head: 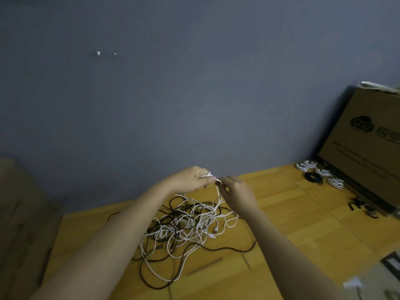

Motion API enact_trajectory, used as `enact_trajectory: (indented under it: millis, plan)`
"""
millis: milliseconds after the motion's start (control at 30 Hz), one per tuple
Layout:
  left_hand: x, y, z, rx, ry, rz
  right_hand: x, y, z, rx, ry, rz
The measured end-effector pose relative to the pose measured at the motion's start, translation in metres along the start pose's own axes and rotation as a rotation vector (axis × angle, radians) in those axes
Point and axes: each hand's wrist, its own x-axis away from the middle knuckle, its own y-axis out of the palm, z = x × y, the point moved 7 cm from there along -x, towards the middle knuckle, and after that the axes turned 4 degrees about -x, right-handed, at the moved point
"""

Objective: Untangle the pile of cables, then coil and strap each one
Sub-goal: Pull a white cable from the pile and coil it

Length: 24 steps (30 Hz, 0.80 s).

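Wooden table [281, 213] carries tangled pile of cables [188, 226] at centre | finished coils [320, 173] parked far right, clear of the tangle | left hand [188, 179] and right hand [238, 191] both pinch one white cable [217, 191], lifted to trace it free.

Both hands are raised above a tangled pile of cables [190, 230] on the wooden counter [303, 213]. The left hand [190, 180] pinches a white cable [218, 195] that runs down into the pile; the right hand [238, 191] grips the same strand just beside it. Coiled cables [318, 173] lie near a cardboard box [363, 148] against the grey wall [173, 83].
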Motion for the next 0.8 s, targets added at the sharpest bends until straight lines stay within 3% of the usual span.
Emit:
enact_trajectory:
  millis: [100,133,200,267,333,467,533,633,700,800]
  plan:
    - [-0.003,-0.019,0.007,0.215,0.014,0.126,-0.001,0.027,0.023,-0.083,0.231,-0.332]
    - [-0.007,-0.031,0.009,0.274,0.015,0.192,-0.007,0.024,0.026,-0.157,0.293,-0.354]
    - [-0.017,-0.059,0.015,0.298,0.019,0.326,-0.034,-0.005,0.023,-0.435,0.391,-0.190]
    - [-0.028,-0.088,0.031,0.299,0.052,0.411,-0.071,-0.043,0.010,-0.651,0.360,-0.062]
    - [-0.037,-0.118,0.049,0.397,0.101,0.489,-0.100,-0.062,-0.013,-0.712,0.278,-0.187]
    - [-0.050,-0.163,0.085,0.412,0.176,0.568,-0.110,-0.049,-0.037,-0.721,0.303,-0.495]
    - [-0.051,-0.178,0.095,0.441,0.203,0.587,-0.112,-0.049,-0.036,-0.706,0.291,-0.400]
    - [-0.050,-0.199,0.106,0.494,0.219,0.631,-0.133,-0.082,-0.033,-0.535,0.211,-0.125]
    - [-0.047,-0.221,0.110,0.547,0.237,0.721,-0.157,-0.125,-0.044,-0.662,0.156,0.138]
    - [-0.046,-0.251,0.109,0.493,0.236,0.812,-0.180,-0.190,-0.059,-1.058,0.086,0.482]
